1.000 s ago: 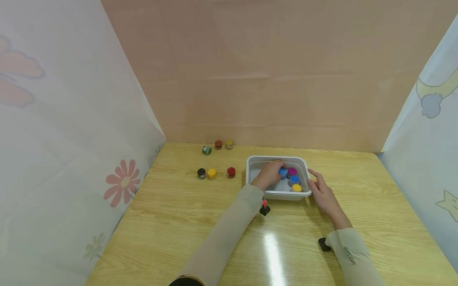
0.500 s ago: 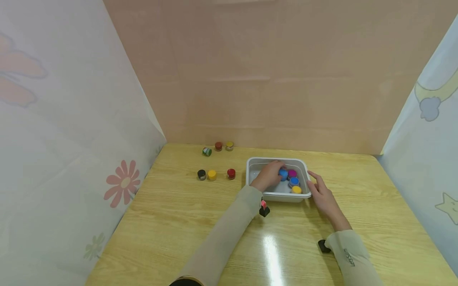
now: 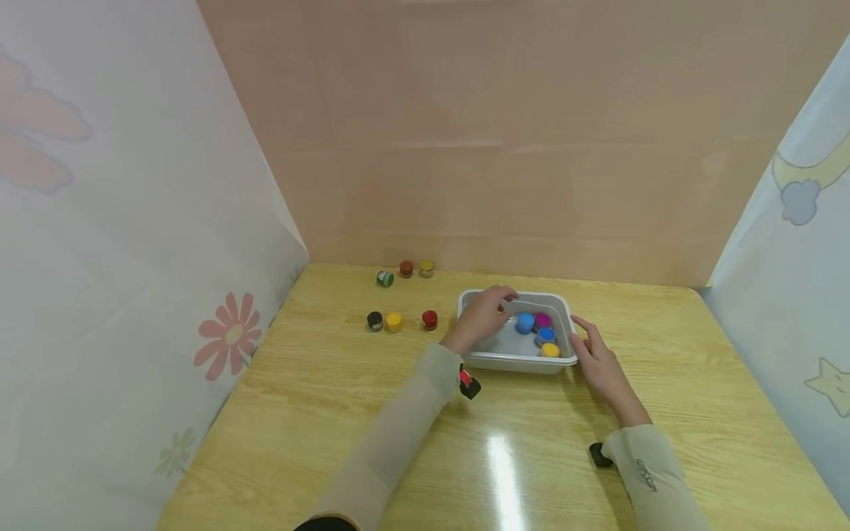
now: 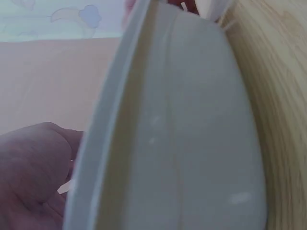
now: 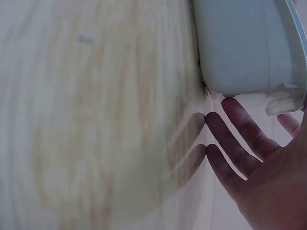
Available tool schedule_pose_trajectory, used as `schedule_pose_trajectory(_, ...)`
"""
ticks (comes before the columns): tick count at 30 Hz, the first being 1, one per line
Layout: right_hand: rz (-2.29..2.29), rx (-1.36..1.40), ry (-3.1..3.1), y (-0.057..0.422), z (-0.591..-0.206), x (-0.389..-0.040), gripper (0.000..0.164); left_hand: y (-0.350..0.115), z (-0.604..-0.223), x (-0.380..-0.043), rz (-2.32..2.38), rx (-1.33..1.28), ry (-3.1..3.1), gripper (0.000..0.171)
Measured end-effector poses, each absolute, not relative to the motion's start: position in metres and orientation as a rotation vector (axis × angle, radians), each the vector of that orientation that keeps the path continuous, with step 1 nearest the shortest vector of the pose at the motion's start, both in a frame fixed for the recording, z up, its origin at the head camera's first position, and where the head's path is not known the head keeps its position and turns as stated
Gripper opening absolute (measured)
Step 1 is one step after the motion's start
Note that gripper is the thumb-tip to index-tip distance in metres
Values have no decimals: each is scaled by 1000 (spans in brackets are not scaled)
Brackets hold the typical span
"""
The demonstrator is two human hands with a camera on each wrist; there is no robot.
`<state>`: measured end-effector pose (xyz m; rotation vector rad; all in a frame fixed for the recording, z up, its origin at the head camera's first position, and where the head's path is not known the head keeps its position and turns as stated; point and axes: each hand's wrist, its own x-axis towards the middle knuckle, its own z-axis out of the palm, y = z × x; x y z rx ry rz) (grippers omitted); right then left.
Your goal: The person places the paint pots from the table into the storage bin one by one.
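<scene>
A pale grey plastic tray (image 3: 518, 363) stands on the table. Inside its right half are a light blue-lidded paint jar (image 3: 524, 323), a purple one (image 3: 541, 321), a darker blue one (image 3: 546, 336) and a yellow one (image 3: 550, 350). Over the tray's left half is my left hand (image 3: 479, 318), fingers loosely bent and apart from the jars. In the left wrist view the tray wall (image 4: 206, 115) hides most of its fingers. My right hand (image 3: 600, 365) touches the tray's right end with extended fingers; its fingertips (image 5: 230, 101) reach the outer wall in the right wrist view.
Left of the tray stand a black jar (image 3: 375, 321), a yellow jar (image 3: 394, 322) and a red jar (image 3: 429, 319). Farther back, a green jar (image 3: 385, 279) lies tipped beside a brownish-red jar (image 3: 406, 268) and a dull yellow jar (image 3: 427, 268). A tan backdrop (image 3: 505, 184) rises behind.
My left hand has let go of the light blue jar, which stays in the tray, and has moved up and left. The right hand keeps its place on the tray.
</scene>
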<state>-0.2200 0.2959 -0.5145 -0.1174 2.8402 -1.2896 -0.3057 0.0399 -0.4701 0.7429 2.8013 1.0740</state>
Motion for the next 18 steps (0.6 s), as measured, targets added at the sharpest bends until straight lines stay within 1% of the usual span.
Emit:
schedule_pose_trajectory(8,-1302,-112,2838,299,-511,-225,64,-16,-463,-310,1150,684,2909,38)
schedule_pose_trajectory(18,-1293,-109,2826,297,-519,-223,64,-93,-470,-297,1223,668,3026,41)
